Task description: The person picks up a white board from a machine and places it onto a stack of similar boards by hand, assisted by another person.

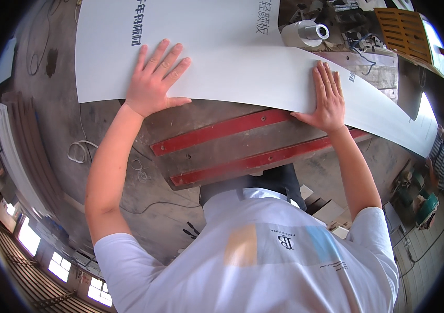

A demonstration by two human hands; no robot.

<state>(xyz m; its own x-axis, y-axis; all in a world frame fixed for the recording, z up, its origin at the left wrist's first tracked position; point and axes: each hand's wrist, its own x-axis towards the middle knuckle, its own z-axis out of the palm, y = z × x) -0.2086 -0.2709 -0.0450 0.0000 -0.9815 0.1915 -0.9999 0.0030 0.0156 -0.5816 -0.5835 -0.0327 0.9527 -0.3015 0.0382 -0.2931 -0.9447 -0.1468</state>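
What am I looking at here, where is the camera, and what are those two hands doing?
The single picture comes from a wide fisheye camera worn on a person's head, looking down, so straight edges look curved. The white shirt at the bottom is the wearer's own.

Both bare hands lie flat, fingers spread, on a large white panel with dark printing. The left hand presses near its middle, the right hand near its lower edge. Neither grips anything.

The panel rests on a metal workbench with two red bars. A roll of pale film sits beyond the panel. Another person is at the right edge.
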